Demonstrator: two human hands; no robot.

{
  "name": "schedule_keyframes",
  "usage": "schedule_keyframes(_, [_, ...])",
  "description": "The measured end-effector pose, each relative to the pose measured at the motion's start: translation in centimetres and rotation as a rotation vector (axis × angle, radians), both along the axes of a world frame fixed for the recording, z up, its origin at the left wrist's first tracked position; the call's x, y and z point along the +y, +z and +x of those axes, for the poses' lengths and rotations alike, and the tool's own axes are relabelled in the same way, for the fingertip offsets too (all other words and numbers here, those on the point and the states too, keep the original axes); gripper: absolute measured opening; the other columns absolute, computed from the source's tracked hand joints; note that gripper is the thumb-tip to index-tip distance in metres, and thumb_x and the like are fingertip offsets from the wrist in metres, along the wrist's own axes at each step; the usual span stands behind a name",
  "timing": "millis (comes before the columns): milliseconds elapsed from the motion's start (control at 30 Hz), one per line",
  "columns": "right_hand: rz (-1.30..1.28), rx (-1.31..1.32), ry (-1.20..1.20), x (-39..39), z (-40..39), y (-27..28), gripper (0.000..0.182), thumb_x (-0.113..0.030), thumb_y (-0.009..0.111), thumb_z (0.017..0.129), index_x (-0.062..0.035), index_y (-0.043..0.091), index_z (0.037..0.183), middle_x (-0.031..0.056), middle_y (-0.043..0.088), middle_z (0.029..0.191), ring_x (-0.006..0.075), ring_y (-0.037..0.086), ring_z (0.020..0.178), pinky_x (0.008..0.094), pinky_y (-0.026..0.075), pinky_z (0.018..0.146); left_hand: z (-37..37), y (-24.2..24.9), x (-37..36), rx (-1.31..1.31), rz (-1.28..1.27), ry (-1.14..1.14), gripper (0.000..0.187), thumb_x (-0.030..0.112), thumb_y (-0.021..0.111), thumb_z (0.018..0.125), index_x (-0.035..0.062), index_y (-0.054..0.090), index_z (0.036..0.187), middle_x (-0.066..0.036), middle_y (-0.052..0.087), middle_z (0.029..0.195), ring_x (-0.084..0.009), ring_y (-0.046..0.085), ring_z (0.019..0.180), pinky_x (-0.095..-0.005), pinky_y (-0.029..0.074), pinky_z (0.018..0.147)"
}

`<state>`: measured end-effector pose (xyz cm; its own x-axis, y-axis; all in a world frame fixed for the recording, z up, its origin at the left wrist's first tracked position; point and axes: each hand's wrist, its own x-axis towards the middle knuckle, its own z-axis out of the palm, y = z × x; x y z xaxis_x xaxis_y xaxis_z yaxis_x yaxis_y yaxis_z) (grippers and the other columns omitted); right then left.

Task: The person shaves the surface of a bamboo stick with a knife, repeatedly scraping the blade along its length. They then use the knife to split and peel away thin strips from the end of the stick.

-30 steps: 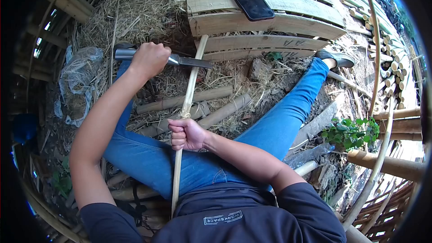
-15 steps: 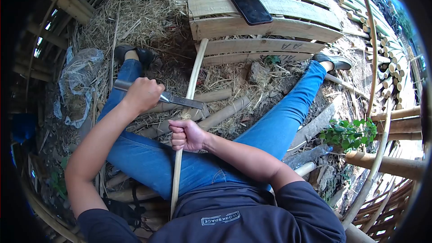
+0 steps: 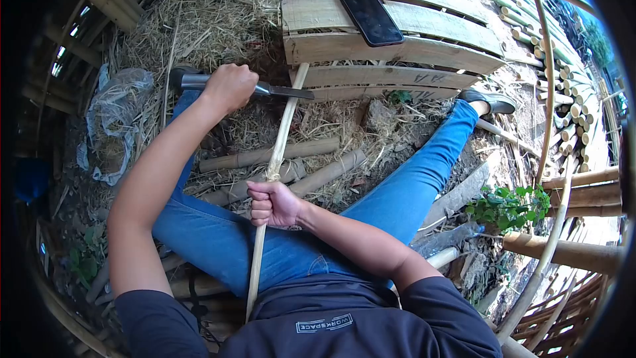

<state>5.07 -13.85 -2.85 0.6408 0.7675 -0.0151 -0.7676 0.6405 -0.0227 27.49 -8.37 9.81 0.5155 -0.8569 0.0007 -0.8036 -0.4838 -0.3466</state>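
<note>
My left hand (image 3: 230,88) is closed around the metal handle of a knife (image 3: 290,93), raised at the upper left. Its blade points right and lies across the upper part of a pale bamboo strip (image 3: 283,129) in this view. My right hand (image 3: 275,204) grips the lower part of that strip in a fist, over my lap. The strip runs from the wooden crate's edge down past my fist to my waist. Just above the fist, some frayed shavings (image 3: 272,176) cling to it.
A slatted wooden crate (image 3: 318,13) stands ahead with a phone (image 3: 371,17) on top. Cut bamboo pieces (image 3: 271,154) and straw lie between my legs. A crumpled plastic bag (image 3: 119,116) is at left; stacked bamboo poles (image 3: 575,116) and a leafy plant (image 3: 509,209) are at right.
My left hand has moved the knife up and slightly right along the strip, away from my right fist. The right hand keeps its hold in nearly the same place.
</note>
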Motion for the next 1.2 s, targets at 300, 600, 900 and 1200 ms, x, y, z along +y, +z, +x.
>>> schedule_keyframes(300, [0.015, -0.012, 0.022, 0.2, 0.0, 0.0, 0.047, -0.038, 0.035, 0.106, -0.017, 0.027, 0.064, -0.0057, 0.016, 0.054, 0.0117, 0.018, 0.049, 0.0286, 0.025, 0.05, -5.6, 0.9, 6.3, 0.298, 0.062, 0.061, 0.012, 0.01, 0.069, 0.065, 0.0045, 0.067, 0.075, -0.02, 0.066, 0.072, -0.0379, 0.068, 0.074, -0.0468, 0.055, 0.07])
schedule_keyframes(600, [0.014, 0.017, 0.005, 0.4, -0.1, -0.3, 0.047, -0.038, 0.035, 0.106, -0.0168, 0.028, 0.064, -0.0057, 0.016, 0.054, 0.0118, 0.018, 0.049, 0.0285, 0.025, 0.051, -5.7, -1.3, 7.4, 0.228, 0.046, 0.01, 0.008, 0.008, 0.064, 0.07, 0.0051, 0.068, 0.076, -0.019, 0.067, 0.072, -0.0369, 0.068, 0.071, -0.0469, 0.055, 0.068])
schedule_keyframes(900, [-0.007, -0.004, 0.0, 0.3, 0.1, -0.3, 0.047, -0.038, 0.035, 0.106, -0.0164, 0.029, 0.064, -0.0055, 0.015, 0.053, 0.0123, 0.017, 0.048, 0.029, 0.026, 0.053, -4.7, -2.8, 7.4, 0.154, -0.102, 0.105, 0.008, 0.009, 0.062, 0.075, 0.0049, 0.069, 0.077, -0.019, 0.068, 0.075, -0.0349, 0.07, 0.075, -0.045, 0.056, 0.068])
schedule_keyframes(1200, [0.014, 0.067, 0.072, 1.4, -1.0, -0.7, 0.047, -0.037, 0.035, 0.106, -0.0157, 0.03, 0.064, -0.005, 0.018, 0.053, 0.0124, 0.019, 0.048, 0.0291, 0.028, 0.054, -2.4, -4.4, 6.2, 0.127, -0.153, 0.113, 0.005, 0.007, 0.063, 0.074, 0.0025, 0.065, 0.076, -0.019, 0.068, 0.075, -0.038, 0.069, 0.073, -0.0472, 0.056, 0.069])
